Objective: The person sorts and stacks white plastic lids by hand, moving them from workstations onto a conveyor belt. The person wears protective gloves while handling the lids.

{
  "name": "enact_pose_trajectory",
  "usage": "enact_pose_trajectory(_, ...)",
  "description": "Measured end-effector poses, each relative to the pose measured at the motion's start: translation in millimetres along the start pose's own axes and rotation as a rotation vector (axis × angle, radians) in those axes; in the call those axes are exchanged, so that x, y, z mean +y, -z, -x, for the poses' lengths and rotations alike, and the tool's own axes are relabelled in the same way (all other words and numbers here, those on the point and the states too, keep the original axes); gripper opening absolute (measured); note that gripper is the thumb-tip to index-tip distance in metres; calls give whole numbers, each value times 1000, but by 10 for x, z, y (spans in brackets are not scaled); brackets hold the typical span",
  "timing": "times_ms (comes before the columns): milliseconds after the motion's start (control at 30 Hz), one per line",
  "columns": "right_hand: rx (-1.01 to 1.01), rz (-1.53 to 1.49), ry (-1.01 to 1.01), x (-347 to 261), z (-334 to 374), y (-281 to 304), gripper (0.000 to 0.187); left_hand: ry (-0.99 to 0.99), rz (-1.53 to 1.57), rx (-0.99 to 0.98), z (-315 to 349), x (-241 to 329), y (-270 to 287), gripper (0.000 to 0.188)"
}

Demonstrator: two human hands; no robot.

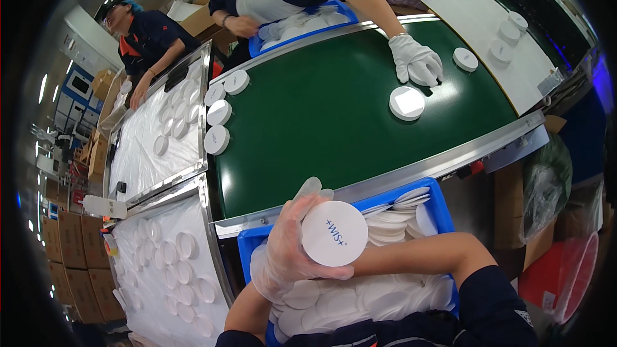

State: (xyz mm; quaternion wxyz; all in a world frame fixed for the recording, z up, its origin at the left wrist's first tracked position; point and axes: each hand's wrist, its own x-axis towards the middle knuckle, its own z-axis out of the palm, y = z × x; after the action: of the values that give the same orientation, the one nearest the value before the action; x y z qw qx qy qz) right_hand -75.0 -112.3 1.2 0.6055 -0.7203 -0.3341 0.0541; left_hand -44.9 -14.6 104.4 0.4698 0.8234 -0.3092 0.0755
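Holding white disc (pixel 335 234) in gloved left hand (pixel 283 244), with thumb along lower edge and fingers around left side. Held in air over blue bin (pixel 441 209), just off near edge of green belt (pixel 308 122), toward its near-left corner. Turned face-on to camera, with blue print at middle. Hands close together at disc, left clamped on it. Right forearm (pixel 418 260) across bin, running behind disc; right hand mostly hidden, cannot tell whether gripping.

Looks light and stiff, probably plastic or card; cannot read thickness from this angle. Likely slick against film glove, so apt to skid if pressed on smooth face. Best held by rim at 2 opposite points, clear of print. Not very fragile by looks, but could crease or nick at edge if thin.

In bin: loose white rounds (pixel 360 299), fanned at far-right corner, piled toward near edge. Likely thin and slippery; best lifted by edge.

On belt: 4 lids (pixel 219 112) along left edge, 2 more (pixel 406 103) toward right edge, near co-worker's gloved hand (pixel 414 61). On left worktop (pixel 183 215): scattered clear-white rings (pixel 186 245).
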Motion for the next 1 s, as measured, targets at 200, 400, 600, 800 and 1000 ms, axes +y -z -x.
enact_pose_trajectory(200,234,-153,-34,-49,-77,103,6,-11,-21,-2,12,12,-8,105)
enact_pose_trajectory(400,388,-366,-35,-191,-326,0,5,89,-180,220,-6,-11,177,85)
enact_pose_trajectory(600,340,207,126,-449,-649,598,6,692,846,755,70,-576,370,57)
enact_pose_trajectory(800,434,295,-7,-179,-712,741,10,602,1108,545,15,-472,-102,39)
enact_pose_trajectory(1000,405,510,-33,-334,-760,656,27,623,789,593,58,-495,-63,17)
